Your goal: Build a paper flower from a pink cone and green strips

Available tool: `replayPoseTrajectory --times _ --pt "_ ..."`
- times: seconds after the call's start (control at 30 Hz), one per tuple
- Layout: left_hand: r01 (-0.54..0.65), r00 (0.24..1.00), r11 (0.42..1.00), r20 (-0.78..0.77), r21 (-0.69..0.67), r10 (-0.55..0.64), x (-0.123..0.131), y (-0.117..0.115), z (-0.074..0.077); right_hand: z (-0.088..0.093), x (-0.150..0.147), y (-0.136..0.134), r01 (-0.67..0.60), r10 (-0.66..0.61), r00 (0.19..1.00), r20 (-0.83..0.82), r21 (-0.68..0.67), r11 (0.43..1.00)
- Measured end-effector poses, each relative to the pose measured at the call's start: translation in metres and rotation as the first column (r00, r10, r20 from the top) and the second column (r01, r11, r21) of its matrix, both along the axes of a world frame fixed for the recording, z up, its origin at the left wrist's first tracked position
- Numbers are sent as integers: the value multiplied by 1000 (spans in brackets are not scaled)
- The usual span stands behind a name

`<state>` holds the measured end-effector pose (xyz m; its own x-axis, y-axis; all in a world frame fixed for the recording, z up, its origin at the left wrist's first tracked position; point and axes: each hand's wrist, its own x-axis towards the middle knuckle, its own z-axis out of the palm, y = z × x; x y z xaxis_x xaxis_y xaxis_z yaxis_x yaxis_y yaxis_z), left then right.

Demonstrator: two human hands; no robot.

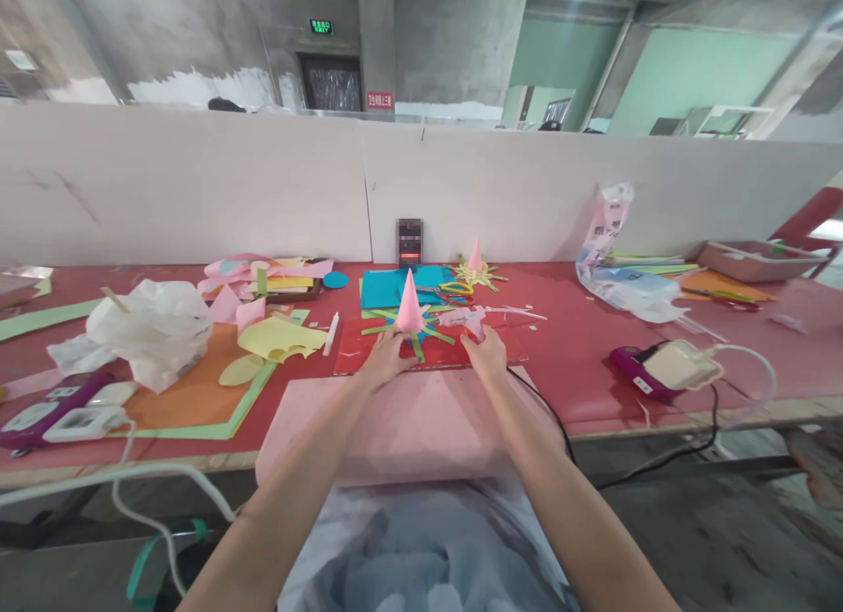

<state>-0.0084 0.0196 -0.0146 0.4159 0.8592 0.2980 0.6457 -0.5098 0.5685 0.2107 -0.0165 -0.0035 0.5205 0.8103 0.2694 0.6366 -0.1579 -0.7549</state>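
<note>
A pink paper cone (409, 306) stands upright on a ring of green and blue paper strips (440, 334), over a red sheet (356, 353). My left hand (385, 359) is closed at the cone's lower left, fingers and thumb around its base; the exact contact is partly hidden. On the right, my right hand (487, 356) grips the handle of a pink hot glue gun (472, 320), whose front points left toward the cone. Scissors (454, 290) with yellow handles lie on blue paper (382, 289) behind. A second pink cone (476, 257) with green strips stands farther back.
Colored paper scraps (283, 335), crumpled white plastic (154, 331) and a purple power strip (56, 410) lie left. Clear glue sticks (520, 312), a plastic bag (619, 278), another purple power strip (638, 375) and a tray (757, 262) lie right. A phone-like device (409, 241) leans on the partition.
</note>
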Motion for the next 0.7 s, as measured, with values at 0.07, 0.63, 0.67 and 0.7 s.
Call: replayPoseTrajectory --times 0.07,0.63,0.67,0.7 --pt "6 1000 1000 -3 2 -6 0 0 1 1 0 0 2 -2 1000 3 -5 1000" --pt "-170 985 965 30 201 168 -9 5 3 3 -2 -2 -11 11 1000 -7 -20 1000" --pt "-238 971 952 34 195 236 -12 7 4 4 -2 -3 -12 12 1000 -7 -16 1000" --pt "-287 958 940 33 183 286 -15 9 4 4 -3 -3 -13 13 1000 -8 -11 1000"
